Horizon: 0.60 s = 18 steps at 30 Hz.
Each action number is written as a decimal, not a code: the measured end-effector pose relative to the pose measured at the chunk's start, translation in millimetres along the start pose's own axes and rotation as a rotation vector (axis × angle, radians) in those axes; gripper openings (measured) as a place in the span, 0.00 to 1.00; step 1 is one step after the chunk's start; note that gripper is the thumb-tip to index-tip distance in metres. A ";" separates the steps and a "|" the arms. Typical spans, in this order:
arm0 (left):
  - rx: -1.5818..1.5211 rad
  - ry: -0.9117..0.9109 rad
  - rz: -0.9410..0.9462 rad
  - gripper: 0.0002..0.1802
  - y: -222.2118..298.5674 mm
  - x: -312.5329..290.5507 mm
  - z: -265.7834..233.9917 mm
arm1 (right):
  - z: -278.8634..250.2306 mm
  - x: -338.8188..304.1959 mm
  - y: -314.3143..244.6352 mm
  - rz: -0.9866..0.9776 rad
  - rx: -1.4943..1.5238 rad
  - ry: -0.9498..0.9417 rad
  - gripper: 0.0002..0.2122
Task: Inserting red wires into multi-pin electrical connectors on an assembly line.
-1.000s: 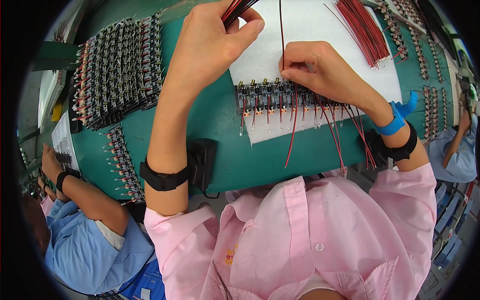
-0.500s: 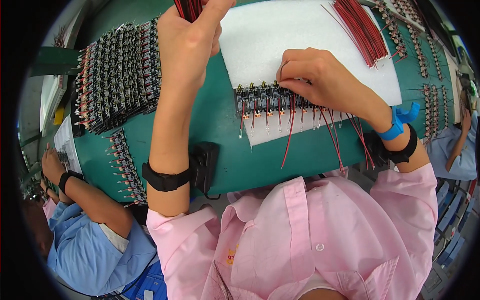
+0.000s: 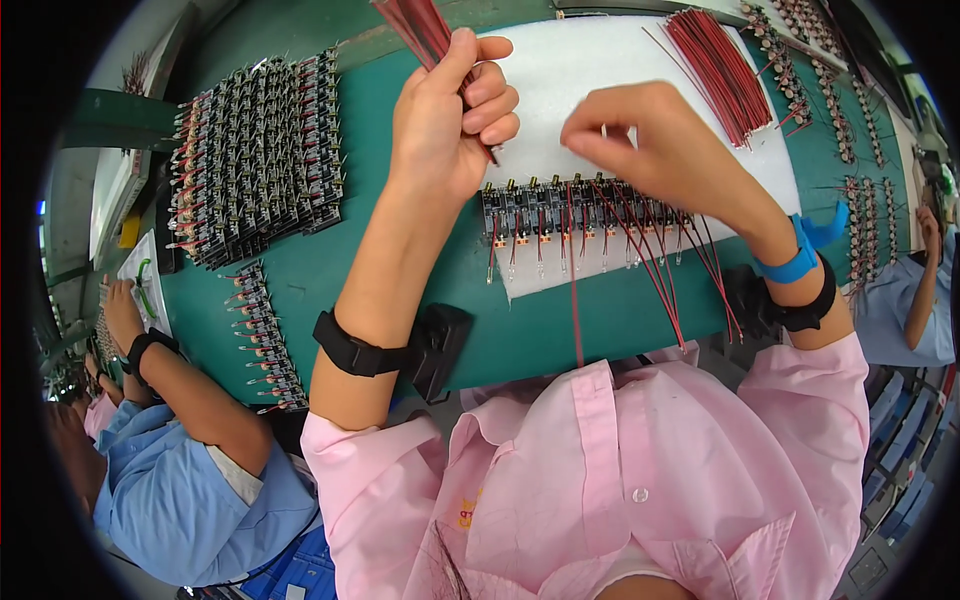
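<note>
In the head view, your left hand [image 3: 455, 115] is closed around a bundle of red and black wires [image 3: 415, 28], raised above the table on the left of the white foam sheet [image 3: 560, 75]; your right hand [image 3: 650, 150] is loosely curled and partly open over the row of circuit boards [image 3: 520, 210], with nothing visible between its thumb and fingers; that row lies across the near part of the foam; long wires trail from its middle and right portions toward you, while the boards at its left end show only short leads with clear bulbs, so the row looks partly wired, with the left end apparently left to do; whether the trailing wires are fixed or merely laid in place, you cannot tell from here; more red wires [image 3: 715, 80] lie on the foam's far right corner, and a stack of boards [image 3: 255, 150] sits at left, its wiring too fine to judge.
</note>
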<state>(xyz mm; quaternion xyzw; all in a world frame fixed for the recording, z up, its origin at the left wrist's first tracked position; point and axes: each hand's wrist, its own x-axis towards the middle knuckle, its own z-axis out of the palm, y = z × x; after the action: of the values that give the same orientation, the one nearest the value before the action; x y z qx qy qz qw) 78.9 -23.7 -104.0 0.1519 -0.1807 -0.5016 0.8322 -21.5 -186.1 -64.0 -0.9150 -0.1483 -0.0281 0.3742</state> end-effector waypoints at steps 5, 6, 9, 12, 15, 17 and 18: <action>0.357 0.625 0.269 0.20 -27.8 9.5 35.7 | 3.0 21.6 -2.3 0.164 0.283 0.044 0.07; 0.366 0.548 0.273 0.20 -30.3 9.4 35.5 | 7.6 25.0 0.7 0.137 0.277 0.047 0.07; 0.385 0.467 0.271 0.22 -34.0 11.0 34.1 | 11.7 28.0 4.5 0.085 0.264 0.058 0.07; 0.403 0.479 0.275 0.22 -34.5 9.4 35.6 | 7.1 28.8 0.3 0.163 0.388 0.024 0.06; 0.385 0.472 0.287 0.23 -34.9 9.0 36.4 | -3.6 28.3 -4.6 0.237 0.522 -0.020 0.06; 0.433 0.545 0.318 0.23 -34.6 10.7 38.3 | -6.6 27.4 -4.7 0.270 0.586 -0.042 0.06; 0.478 0.618 0.345 0.22 -34.0 11.7 39.4 | -6.6 26.9 -4.0 0.293 0.642 -0.024 0.06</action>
<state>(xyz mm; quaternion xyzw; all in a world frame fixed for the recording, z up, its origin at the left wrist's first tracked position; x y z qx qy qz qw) 39.5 -52.3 -82.0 0.4512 -0.0568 -0.2298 0.8605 3.4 -181.2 -52.2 -0.7623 -0.0213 0.0848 0.6413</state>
